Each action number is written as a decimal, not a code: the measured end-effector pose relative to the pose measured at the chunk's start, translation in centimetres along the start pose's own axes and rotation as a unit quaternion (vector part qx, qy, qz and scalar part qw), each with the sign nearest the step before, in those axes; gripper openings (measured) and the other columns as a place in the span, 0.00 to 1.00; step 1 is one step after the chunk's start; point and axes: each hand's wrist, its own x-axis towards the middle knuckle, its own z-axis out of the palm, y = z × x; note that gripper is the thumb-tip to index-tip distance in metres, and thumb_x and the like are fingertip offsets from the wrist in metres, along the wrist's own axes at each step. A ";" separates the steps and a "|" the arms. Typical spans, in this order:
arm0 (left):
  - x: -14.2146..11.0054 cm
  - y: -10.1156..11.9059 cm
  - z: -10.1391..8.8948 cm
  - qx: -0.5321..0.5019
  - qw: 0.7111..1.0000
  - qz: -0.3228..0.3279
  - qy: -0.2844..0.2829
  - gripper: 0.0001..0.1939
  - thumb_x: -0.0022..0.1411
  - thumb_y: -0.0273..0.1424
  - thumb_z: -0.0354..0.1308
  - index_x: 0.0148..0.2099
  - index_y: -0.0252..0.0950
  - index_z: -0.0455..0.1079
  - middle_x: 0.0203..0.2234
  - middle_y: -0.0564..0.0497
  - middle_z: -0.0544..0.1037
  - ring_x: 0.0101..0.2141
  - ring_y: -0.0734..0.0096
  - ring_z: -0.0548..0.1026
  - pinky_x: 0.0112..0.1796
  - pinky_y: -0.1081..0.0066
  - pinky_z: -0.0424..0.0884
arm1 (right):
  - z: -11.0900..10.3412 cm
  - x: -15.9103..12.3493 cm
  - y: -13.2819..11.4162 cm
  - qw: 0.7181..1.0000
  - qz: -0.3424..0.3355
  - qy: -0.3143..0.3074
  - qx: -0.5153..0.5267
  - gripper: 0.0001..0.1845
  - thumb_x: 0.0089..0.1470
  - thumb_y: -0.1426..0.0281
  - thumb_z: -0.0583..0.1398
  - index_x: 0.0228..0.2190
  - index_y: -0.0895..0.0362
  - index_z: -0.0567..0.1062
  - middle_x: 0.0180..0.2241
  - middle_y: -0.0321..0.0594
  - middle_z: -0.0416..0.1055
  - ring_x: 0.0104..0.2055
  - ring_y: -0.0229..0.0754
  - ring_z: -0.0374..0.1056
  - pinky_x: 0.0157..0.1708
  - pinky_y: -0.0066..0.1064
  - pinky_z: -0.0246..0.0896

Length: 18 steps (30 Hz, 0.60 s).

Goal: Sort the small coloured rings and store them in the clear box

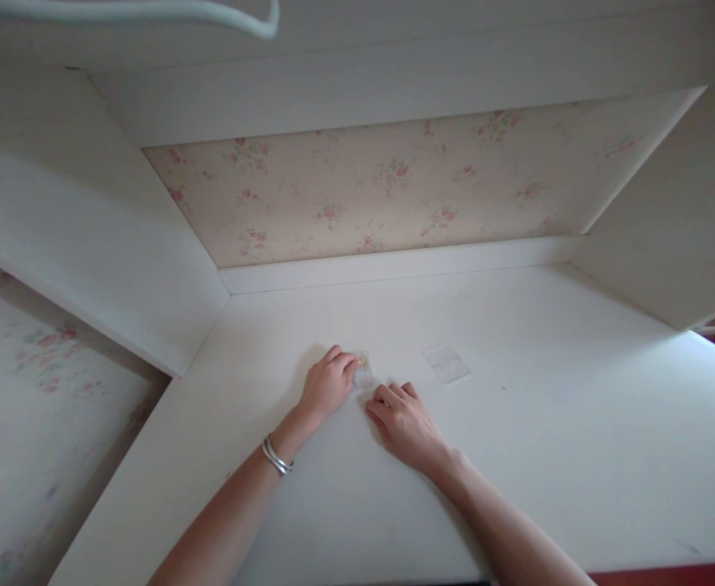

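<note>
A small clear plastic case point(364, 376) lies on the white desk, with a small yellow item point(363, 360) in its upper part. My left hand point(329, 381) is at the case's left side, its fingers pinched together at the yellow item; whether they grip it is too small to tell. Just right of the case's near corner, my right hand point(406, 419) rests low over the desk with its fingers curled in. What those fingers hold, if anything, is hidden. Farther right, a flat clear plastic piece point(447, 364), like a lid, lies apart from both hands.
The white desktop point(577, 423) is bounded by a white side panel point(89, 220) on the left and another panel point(668, 212) on the right. Floral wallpaper point(387, 187) shows behind. A white cable point(150, 11) hangs overhead at upper left.
</note>
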 end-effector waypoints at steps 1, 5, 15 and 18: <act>0.4 0.1 0.1 0.018 1.000 0.003 -0.005 0.12 0.67 0.33 0.46 0.39 0.40 0.72 0.34 0.51 0.72 0.34 0.73 0.72 0.37 0.74 0.66 | 0.0 0.0 0.0 1.000 0.000 -0.003 -0.006 0.09 0.59 0.74 0.54 0.29 0.55 0.73 0.33 0.39 0.69 0.36 0.40 0.60 0.37 0.35 0.45; 1.2 0.1 0.3 0.057 0.998 0.015 -0.017 0.14 0.67 0.35 0.45 0.39 0.41 0.72 0.33 0.52 0.72 0.32 0.73 0.72 0.33 0.74 0.66 | 0.0 0.1 -0.1 1.000 0.003 -0.009 -0.022 0.10 0.60 0.73 0.53 0.31 0.55 0.73 0.33 0.40 0.69 0.36 0.40 0.61 0.37 0.35 0.45; -2.8 -1.4 -1.3 -0.035 0.999 -0.001 0.029 0.13 0.67 0.35 0.47 0.41 0.40 0.73 0.34 0.50 0.74 0.35 0.72 0.73 0.40 0.73 0.68 | -0.7 0.2 0.2 0.999 0.031 -0.033 0.002 0.11 0.61 0.67 0.53 0.30 0.53 0.74 0.35 0.38 0.69 0.39 0.40 0.62 0.39 0.35 0.45; -4.5 -1.4 -1.3 -0.075 0.997 0.004 0.026 0.13 0.67 0.35 0.47 0.41 0.39 0.73 0.33 0.50 0.74 0.35 0.72 0.73 0.39 0.73 0.69 | -0.5 0.2 0.0 0.999 0.026 -0.036 -0.001 0.11 0.61 0.69 0.54 0.30 0.54 0.74 0.34 0.39 0.69 0.38 0.40 0.62 0.38 0.36 0.44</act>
